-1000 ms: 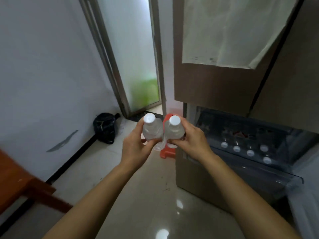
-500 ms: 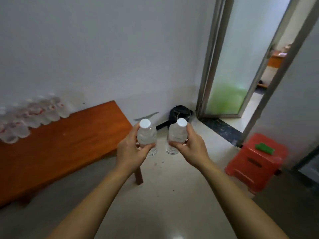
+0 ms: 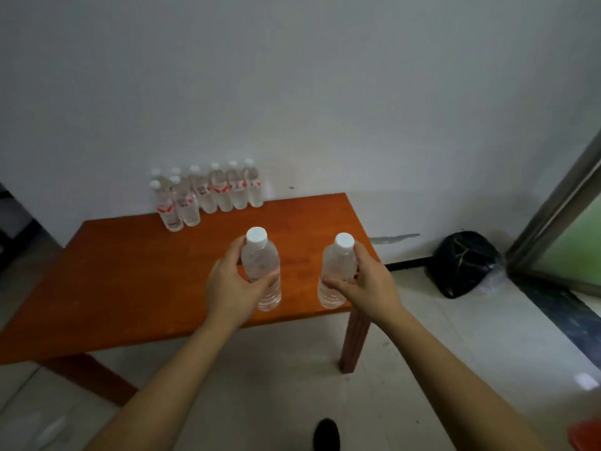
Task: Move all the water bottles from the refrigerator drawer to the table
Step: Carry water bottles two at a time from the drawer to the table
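Observation:
I hold two clear water bottles with white caps over the near right part of the orange wooden table (image 3: 130, 275). My left hand (image 3: 229, 288) grips the left bottle (image 3: 261, 265) by its middle. My right hand (image 3: 367, 284) grips the right bottle (image 3: 336, 268), which hangs near the table's right front corner. Both bottles are upright; I cannot tell whether their bases touch the tabletop. Several more water bottles with red-and-white labels (image 3: 208, 192) stand in a cluster at the table's far edge against the wall. The refrigerator is out of view.
A black plastic bag (image 3: 465, 263) lies on the floor right of the table, by a metal door frame (image 3: 553, 216). A table leg (image 3: 356, 340) stands below the right corner. A bit of red stool (image 3: 585, 434) shows at the bottom right.
My view has swung left from the refrigerator to the table. Both hands have carried their bottles over the tabletop and spread apart.

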